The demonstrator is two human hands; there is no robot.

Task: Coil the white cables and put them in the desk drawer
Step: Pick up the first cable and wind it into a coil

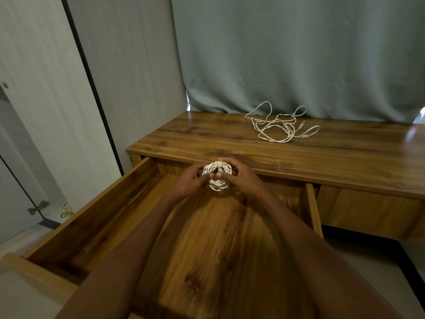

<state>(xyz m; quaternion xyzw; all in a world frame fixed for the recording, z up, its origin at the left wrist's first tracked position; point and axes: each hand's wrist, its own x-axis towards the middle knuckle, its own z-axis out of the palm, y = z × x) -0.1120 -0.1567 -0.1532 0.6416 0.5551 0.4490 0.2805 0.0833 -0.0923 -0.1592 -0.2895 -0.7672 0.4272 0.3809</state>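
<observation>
Now my left hand point(189, 180) and right hand point(241, 177) both pinch a coiled white cable point(217, 176) at frame centre, over the open drawer point(128, 203); it's bound into a tight figure-eight bundle. A loose white cable point(279, 125) sprawls tangled on the desk point(345, 153), upper right.

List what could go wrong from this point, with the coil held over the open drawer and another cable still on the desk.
1. The coiled cable is pinched between the left hand and right hand; if the wrap at its top is loose, it may spring open when dropped into the drawer.
2. The loose cable on the desk looks tangled, so it could knot while being coiled.
</observation>
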